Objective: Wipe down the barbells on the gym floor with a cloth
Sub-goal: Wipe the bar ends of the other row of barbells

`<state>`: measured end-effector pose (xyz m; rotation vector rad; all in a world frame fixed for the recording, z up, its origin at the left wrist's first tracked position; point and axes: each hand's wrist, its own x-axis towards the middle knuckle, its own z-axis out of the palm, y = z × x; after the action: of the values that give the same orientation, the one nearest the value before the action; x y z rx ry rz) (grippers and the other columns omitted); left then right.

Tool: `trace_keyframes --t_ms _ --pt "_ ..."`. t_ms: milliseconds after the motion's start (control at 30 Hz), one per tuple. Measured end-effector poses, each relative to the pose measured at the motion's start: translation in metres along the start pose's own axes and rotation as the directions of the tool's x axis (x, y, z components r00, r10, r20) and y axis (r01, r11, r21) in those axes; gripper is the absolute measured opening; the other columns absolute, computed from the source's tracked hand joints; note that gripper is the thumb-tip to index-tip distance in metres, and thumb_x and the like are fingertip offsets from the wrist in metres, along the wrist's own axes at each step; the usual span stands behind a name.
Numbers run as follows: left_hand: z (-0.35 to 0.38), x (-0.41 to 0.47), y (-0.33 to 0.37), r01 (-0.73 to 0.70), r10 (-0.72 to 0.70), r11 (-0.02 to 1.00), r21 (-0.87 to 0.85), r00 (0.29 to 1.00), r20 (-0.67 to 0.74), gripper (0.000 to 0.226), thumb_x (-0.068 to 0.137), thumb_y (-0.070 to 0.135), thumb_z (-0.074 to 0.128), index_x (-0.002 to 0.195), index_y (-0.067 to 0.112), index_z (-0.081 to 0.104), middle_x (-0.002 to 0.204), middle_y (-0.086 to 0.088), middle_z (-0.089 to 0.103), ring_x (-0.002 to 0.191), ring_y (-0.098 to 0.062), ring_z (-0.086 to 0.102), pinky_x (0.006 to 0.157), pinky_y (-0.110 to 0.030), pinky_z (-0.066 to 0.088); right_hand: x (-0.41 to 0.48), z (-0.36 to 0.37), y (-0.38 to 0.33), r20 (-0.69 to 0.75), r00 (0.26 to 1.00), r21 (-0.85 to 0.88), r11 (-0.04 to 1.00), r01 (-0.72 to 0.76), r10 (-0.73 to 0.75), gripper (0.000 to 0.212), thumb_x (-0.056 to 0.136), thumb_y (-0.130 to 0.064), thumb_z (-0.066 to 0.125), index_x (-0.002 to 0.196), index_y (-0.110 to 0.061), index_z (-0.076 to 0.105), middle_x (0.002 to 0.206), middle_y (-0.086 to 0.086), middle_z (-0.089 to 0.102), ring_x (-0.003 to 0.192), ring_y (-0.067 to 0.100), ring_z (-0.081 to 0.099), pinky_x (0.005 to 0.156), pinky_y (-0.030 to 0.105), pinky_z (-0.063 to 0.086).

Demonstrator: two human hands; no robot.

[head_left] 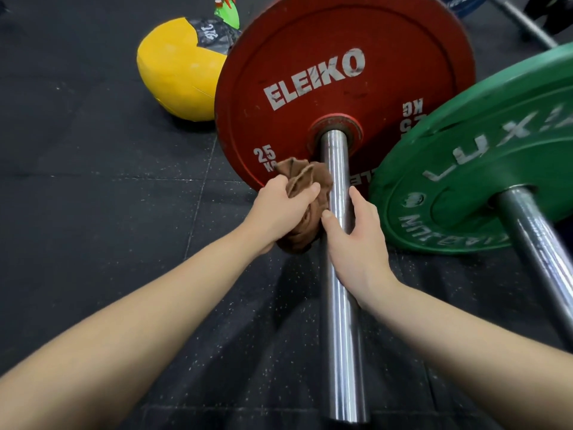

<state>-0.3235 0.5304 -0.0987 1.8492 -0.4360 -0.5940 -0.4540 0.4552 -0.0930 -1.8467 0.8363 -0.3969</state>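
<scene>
A steel barbell sleeve (341,321) runs from the bottom of the view up into a red 25 kg plate (310,57) marked ELEIKO. My left hand (279,209) grips a bunched brown cloth (313,178) pressed against the left side of the sleeve, close to the red plate. My right hand (356,243) is wrapped over the sleeve from the right, thumb on the left side, just below the cloth. A second barbell (539,243) with a green plate (483,150) lies to the right, its plate leaning against the red one.
A yellow and grey medicine ball (176,69) rests on the black rubber floor (93,181) left of the red plate. A green object (229,10) shows behind it. Another steel bar (524,23) and a blue plate (462,3) lie at the top right.
</scene>
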Motion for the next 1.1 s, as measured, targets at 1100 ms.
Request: trace_keyframes --t_ms 1100 --pt "0.017 -0.061 -0.017 0.107 -0.122 0.978 -0.178 0.99 -0.071 0.03 0.093 0.049 0.067 0.11 0.025 0.065 0.106 0.008 0.074 0.1 -0.008 0.07 0.094 -0.037 0.057 -0.004 0.005 -0.017 -0.009 0.992 0.166 0.979 -0.119 0.122 0.06 0.101 -0.057 0.033 0.152 -0.026 0.046 0.154 -0.01 0.043 0.138 0.007 0.042 0.12 0.039 0.029"
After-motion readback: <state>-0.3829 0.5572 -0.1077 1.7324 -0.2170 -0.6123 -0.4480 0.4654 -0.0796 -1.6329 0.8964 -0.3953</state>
